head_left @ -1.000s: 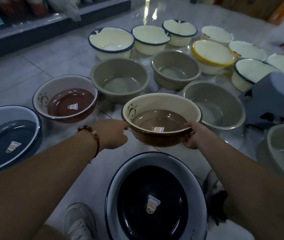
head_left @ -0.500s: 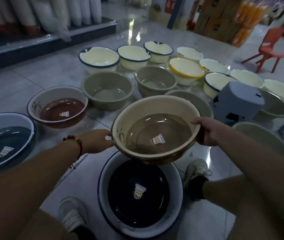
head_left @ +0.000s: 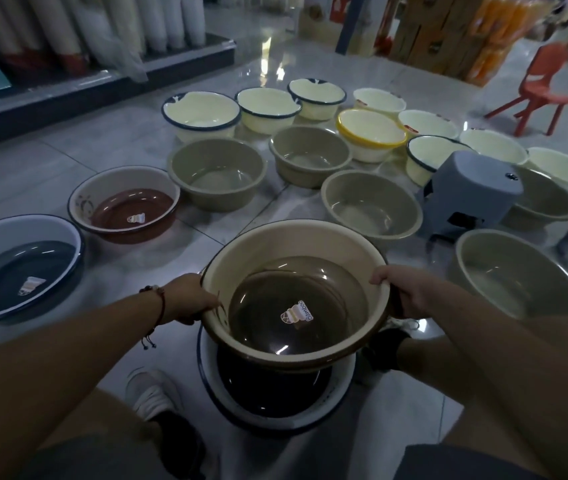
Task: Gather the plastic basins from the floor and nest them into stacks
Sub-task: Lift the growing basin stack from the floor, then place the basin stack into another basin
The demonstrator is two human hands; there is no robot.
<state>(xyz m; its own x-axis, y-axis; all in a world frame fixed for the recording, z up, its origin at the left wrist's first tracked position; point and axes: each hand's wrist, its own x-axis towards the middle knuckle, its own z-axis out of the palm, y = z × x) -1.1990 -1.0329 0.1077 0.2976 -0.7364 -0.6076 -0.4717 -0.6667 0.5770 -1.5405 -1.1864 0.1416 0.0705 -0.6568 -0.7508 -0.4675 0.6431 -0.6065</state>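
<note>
Brown-bottomed basin held over the dark basin, ready to nest

Left hand [head_left: 191,299] and right hand [head_left: 405,294] grip opposite rims of the brown-bottomed basin [head_left: 296,296], just above the dark basin [head_left: 275,400] on the floor; the next move looks like a level, centred lowering.

A held basin [head_left: 296,292] hangs over another basin [head_left: 275,393] on the floor [head_left: 85,150] between two shoes [head_left: 152,393]. Behind it, rows of basins [head_left: 216,174] spread across the floor. A stool [head_left: 473,188] stands right; a chair [head_left: 535,88] sits far right.
</note>
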